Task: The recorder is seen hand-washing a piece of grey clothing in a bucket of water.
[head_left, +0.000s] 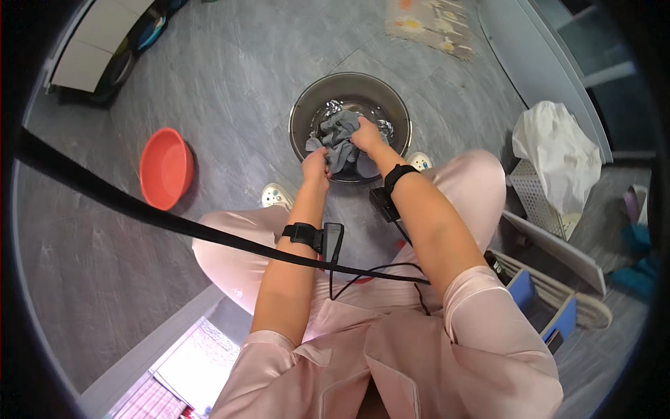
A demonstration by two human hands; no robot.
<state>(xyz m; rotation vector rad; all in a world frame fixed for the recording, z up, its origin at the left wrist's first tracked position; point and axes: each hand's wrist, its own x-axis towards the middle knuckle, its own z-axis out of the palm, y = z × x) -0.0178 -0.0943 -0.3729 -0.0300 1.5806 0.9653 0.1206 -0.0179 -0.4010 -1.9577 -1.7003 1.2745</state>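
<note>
Your left hand [316,166] is closed on the lower left edge of a crumpled grey cloth [340,129], and your right hand [366,135] is clamped on its right side. That cloth lies bunched in a round, dark grey basin [349,85] with a shiny rim, bright glints showing inside it. Beneath the basin spreads a grey, plank-patterned floor [237,91]. To your left on it sits a round, coral-red basin [166,167], well apart from the dark one. Ahead lies a beige mat with a floral pattern [429,28]; to your right, a crumpled white plastic bag [558,153] covers part of a white perforated basket [530,195]. White cabinet panels [91,63] stand at the far left.
</note>
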